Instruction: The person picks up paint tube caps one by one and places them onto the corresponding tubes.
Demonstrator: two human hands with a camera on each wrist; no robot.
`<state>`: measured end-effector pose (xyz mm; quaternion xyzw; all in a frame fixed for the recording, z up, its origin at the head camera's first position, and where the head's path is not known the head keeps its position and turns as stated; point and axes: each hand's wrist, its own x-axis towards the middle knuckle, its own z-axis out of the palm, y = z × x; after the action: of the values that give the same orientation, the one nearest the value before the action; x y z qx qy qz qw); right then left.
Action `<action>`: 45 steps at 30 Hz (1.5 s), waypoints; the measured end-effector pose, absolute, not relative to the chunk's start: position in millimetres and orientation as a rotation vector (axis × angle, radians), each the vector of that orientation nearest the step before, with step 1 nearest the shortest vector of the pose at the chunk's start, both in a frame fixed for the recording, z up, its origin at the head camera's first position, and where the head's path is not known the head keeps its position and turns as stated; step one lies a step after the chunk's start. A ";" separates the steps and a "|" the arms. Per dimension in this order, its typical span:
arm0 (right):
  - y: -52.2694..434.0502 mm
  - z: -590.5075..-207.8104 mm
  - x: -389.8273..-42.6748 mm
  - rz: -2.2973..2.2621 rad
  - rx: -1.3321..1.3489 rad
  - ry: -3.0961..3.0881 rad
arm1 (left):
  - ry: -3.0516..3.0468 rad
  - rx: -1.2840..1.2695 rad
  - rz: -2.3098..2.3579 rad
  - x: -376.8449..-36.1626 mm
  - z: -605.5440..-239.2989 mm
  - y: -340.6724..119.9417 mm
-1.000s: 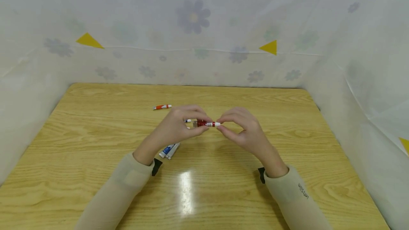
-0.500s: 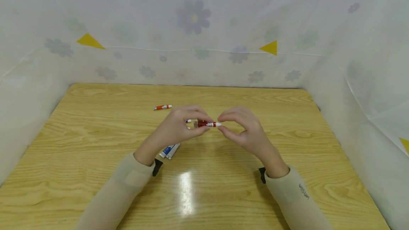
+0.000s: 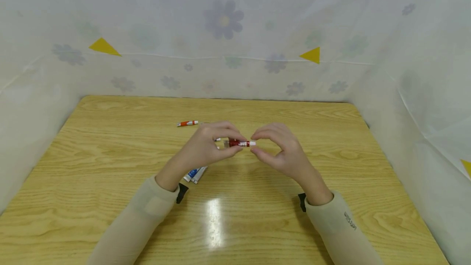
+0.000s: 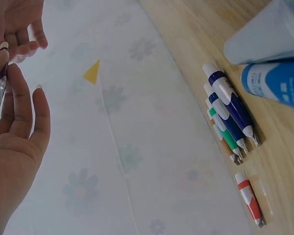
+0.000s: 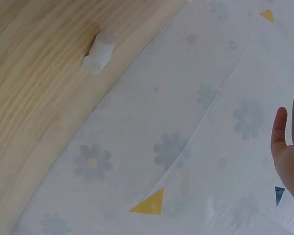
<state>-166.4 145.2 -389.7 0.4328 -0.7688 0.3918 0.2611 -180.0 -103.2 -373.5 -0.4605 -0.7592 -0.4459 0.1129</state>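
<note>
A: How are the hands posed?

B: Both forearms come in from the near edge of the table (image 3: 110,142) and meet over its middle. The left hand (image 3: 206,148) has its fingers curled over the top of a red pen (image 3: 240,143), thumb underneath, pinching its left part. The right hand (image 3: 281,148) arches the same way, with fingertips and thumb closing on the pen's white right end.

A: So where is the pen?

B: Level between the two grips, raised off the wood, its red middle showing in the gap between the hands.

A: Anything from the wrist views?

B: The left wrist view shows the left hand's fingers (image 4: 19,105) bent round the thin pen (image 4: 2,78), the right hand's fingers meeting it from above. The right wrist view catches only the edge of its palm, so the grip cannot be told there.

A: What lies around?

B: An orange pen (image 3: 187,123) lies beyond the left hand. A row of pens (image 4: 230,125) lies under it, and a blue-and-white tube (image 3: 194,173) sits by the left wrist.
</note>
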 end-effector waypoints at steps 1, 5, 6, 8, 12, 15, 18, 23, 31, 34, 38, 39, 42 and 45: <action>145.2 -389.6 -166.4 1.058 1.171 -2.082 | -2.232 -1.349 -1.310 -180.0 -373.6 -103.4; 145.3 -389.0 -166.9 1.052 1.183 -2.072 | -2.240 -1.339 -1.314 -179.9 -373.8 -104.1; 145.3 -388.9 -167.1 1.054 1.190 -2.067 | -2.237 -1.340 -1.312 -180.0 -373.7 -104.0; 145.5 -389.0 -167.5 1.059 1.200 -2.063 | -2.230 -1.345 -1.314 -180.2 -374.1 -103.8; 145.7 -389.0 -167.3 1.061 1.206 -2.065 | -2.210 -1.361 -1.304 -180.6 -373.8 -102.7; 145.6 -388.7 -166.8 1.058 1.201 -2.078 | -2.210 -1.364 -1.299 -180.5 -373.7 -102.3; 145.7 -388.8 -166.4 1.055 1.194 -2.093 | -2.214 -1.363 -1.298 -180.5 -373.4 -102.4; 145.6 -389.9 -167.1 1.054 1.177 -2.103 | -2.225 -1.352 -1.309 -180.6 -374.3 -103.2; 145.4 -389.0 -167.3 1.045 1.188 -2.083 | -2.254 -1.333 -1.325 -180.3 -373.6 -105.3; 145.8 -388.6 -167.8 1.035 1.201 -2.076 | -2.243 -1.348 -1.324 -180.6 -372.9 -104.5; 145.6 -388.7 -168.2 1.027 1.209 -2.069 | -2.244 -1.356 -1.320 -180.7 -373.1 -103.6; 145.6 -388.9 -168.3 1.024 1.209 -2.069 | -2.248 -1.354 -1.319 -180.7 -373.4 -103.6; 145.9 -389.7 -168.2 1.032 1.201 -2.078 | -2.258 -1.349 -1.319 -180.2 -373.2 -103.5; 146.2 -390.3 -167.5 1.040 1.187 -2.093 | -2.257 -1.352 -1.324 -179.7 -372.8 -103.3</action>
<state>-167.5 146.2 -390.3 0.4376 -0.7717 0.3833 0.2571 -179.7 -103.3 -372.8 -0.4567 -0.7627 -0.4473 0.0980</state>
